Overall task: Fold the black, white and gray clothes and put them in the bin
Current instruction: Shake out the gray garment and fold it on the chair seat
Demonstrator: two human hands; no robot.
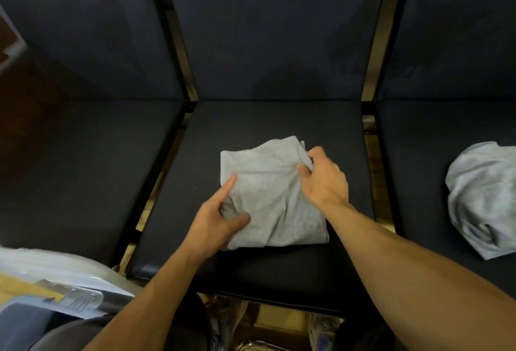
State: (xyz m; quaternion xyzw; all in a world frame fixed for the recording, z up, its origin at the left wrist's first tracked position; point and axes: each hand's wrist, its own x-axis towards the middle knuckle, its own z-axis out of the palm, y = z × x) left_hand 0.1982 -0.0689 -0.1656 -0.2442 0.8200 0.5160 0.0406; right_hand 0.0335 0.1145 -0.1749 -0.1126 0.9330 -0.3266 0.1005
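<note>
Bin [42, 289] at lower left, beside middle seat [279, 121]. Left hand [215, 222] pinches near-left edge of folded gray garment [273, 197], index finger straight on cloth. Right hand [324, 180] clutches far-right corner, fingers curled. Garment lies on middle seat. Crumpled gray garment [483, 197] on right seat [418, 155].

Looks like a waiting area or hall of some public building: a row of identical dark padded chairs [273, 127] joined side by side on black metal frames [178, 51], standing on tan tiled floor [375, 160], with wood panelling [16, 93] at far left.
</note>
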